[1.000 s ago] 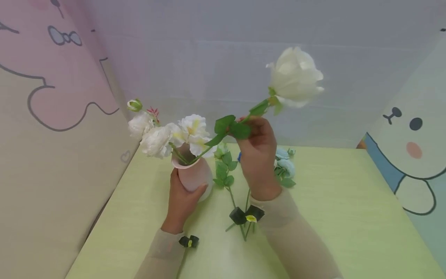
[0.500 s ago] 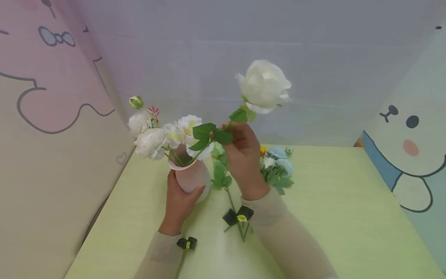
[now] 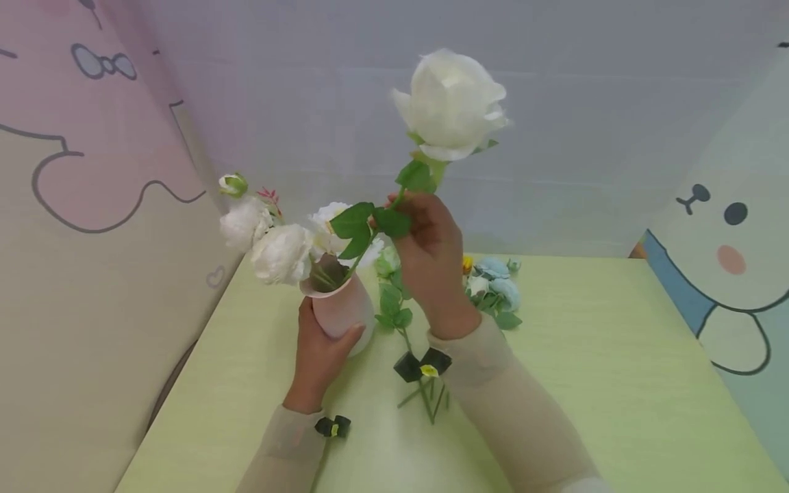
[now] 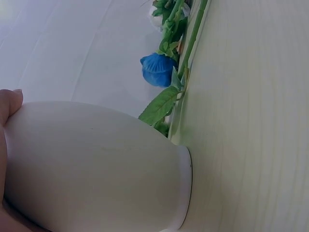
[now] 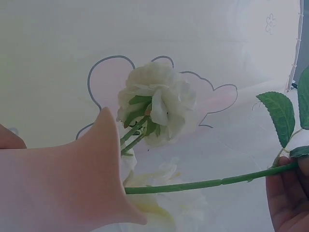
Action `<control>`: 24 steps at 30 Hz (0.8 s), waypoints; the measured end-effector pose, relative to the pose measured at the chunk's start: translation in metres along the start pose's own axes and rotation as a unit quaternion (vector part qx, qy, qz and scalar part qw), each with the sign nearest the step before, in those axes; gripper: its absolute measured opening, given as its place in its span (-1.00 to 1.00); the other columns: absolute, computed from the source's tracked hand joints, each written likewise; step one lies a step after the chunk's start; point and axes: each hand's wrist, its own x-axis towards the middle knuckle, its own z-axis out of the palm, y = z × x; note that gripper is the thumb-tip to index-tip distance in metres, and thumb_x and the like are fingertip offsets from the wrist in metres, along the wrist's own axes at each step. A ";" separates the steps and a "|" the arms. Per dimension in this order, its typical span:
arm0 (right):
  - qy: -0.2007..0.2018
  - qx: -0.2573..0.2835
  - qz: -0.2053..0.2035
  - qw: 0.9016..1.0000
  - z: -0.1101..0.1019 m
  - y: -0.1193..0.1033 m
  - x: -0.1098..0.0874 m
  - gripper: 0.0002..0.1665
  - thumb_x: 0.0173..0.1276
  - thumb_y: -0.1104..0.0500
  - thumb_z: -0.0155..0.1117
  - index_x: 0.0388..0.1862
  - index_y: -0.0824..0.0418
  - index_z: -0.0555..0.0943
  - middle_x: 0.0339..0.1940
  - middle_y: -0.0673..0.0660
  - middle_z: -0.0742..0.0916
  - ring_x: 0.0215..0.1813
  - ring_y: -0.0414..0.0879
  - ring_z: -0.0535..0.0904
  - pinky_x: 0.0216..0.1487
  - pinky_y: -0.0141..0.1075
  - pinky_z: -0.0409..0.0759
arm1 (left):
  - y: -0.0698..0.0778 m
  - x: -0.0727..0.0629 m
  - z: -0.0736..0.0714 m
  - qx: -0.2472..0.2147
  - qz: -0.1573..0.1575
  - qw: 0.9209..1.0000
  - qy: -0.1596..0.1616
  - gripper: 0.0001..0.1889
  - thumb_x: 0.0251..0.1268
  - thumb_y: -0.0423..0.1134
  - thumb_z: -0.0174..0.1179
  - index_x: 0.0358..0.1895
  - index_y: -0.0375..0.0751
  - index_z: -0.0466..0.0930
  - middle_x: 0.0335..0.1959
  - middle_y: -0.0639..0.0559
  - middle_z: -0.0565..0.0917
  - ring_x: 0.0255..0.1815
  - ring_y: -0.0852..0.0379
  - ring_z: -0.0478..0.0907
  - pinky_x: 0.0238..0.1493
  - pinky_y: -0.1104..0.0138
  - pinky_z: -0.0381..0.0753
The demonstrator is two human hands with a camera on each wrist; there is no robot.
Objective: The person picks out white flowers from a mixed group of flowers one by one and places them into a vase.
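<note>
My left hand (image 3: 323, 356) grips the side of a pale pink vase (image 3: 343, 311), fingers and thumb round its belly. In the left wrist view the base of the vase (image 4: 96, 164) stands at the tabletop. My right hand (image 3: 431, 257) pinches the leafy green stem of a large white rose (image 3: 453, 106), held up above the vase. In the right wrist view the lower end of the rose stem (image 5: 193, 185) goes in past the vase's rim. White flowers (image 3: 283, 253) with a small bud (image 3: 233, 184) lean out of the vase to the left.
Right of the vase, a pale green flower stem (image 3: 390, 301) lies on the table (image 3: 616, 356). Light blue flowers (image 3: 502, 284) lie behind the right forearm. A blue flower (image 4: 158, 69) shows in the left wrist view. Printed walls stand on both sides and behind.
The right hand has moved left with the white rose, which now stands more upright over the vase. The left hand has stayed on the vase.
</note>
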 end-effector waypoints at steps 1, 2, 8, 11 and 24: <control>0.002 -0.002 -0.002 1.000 0.001 -0.001 0.001 -0.75 0.36 0.62 0.11 0.00 0.67 0.39 -0.05 0.02 0.71 -0.09 -0.07 0.69 -0.01 0.01 0.69 | 0.000 0.000 0.000 0.001 -0.002 1.000 0.000 0.07 0.04 -0.17 0.59 0.57 -0.16 0.06 0.34 -0.15 0.35 0.24 -0.14 0.39 0.22 -0.05 0.35; 0.005 -0.002 -0.002 1.000 0.001 -0.002 0.002 -0.75 0.35 0.62 0.11 0.00 0.67 0.39 -0.05 0.02 0.71 -0.10 -0.07 0.69 -0.01 0.01 0.69 | 0.000 0.000 0.000 0.003 -0.004 1.000 0.000 0.07 0.04 -0.17 0.58 0.57 -0.15 0.06 0.33 -0.15 0.35 0.24 -0.13 0.39 0.22 -0.05 0.36; 0.022 0.002 -0.007 1.000 0.004 -0.007 0.008 -0.74 0.35 0.61 0.14 0.00 0.64 0.43 -0.06 0.04 0.73 -0.14 -0.05 0.72 -0.04 -0.02 0.70 | 0.000 0.000 0.001 0.007 -0.004 1.000 0.004 0.08 0.03 -0.16 0.59 0.58 -0.14 0.05 0.35 -0.15 0.34 0.26 -0.14 0.39 0.23 -0.08 0.37; 0.027 0.012 -0.008 1.000 0.004 -0.007 0.010 -0.75 0.35 0.61 0.14 0.00 0.56 0.50 -0.06 0.05 0.72 -0.12 -0.04 0.71 -0.03 -0.04 0.69 | 0.001 0.000 0.000 0.011 -0.003 1.000 0.006 0.09 0.02 -0.16 0.59 0.58 -0.13 0.06 0.36 -0.15 0.34 0.27 -0.15 0.39 0.25 -0.07 0.36; -0.012 -0.044 0.023 0.999 0.006 0.011 -0.010 -0.80 0.43 0.56 0.12 0.00 0.59 0.47 -0.07 0.23 0.69 -0.05 -0.06 0.69 0.04 0.03 0.67 | 0.002 0.000 0.000 0.016 -0.014 1.000 0.003 0.11 0.02 -0.13 0.60 0.60 -0.08 0.04 0.37 -0.09 0.33 0.28 -0.11 0.39 0.25 -0.07 0.38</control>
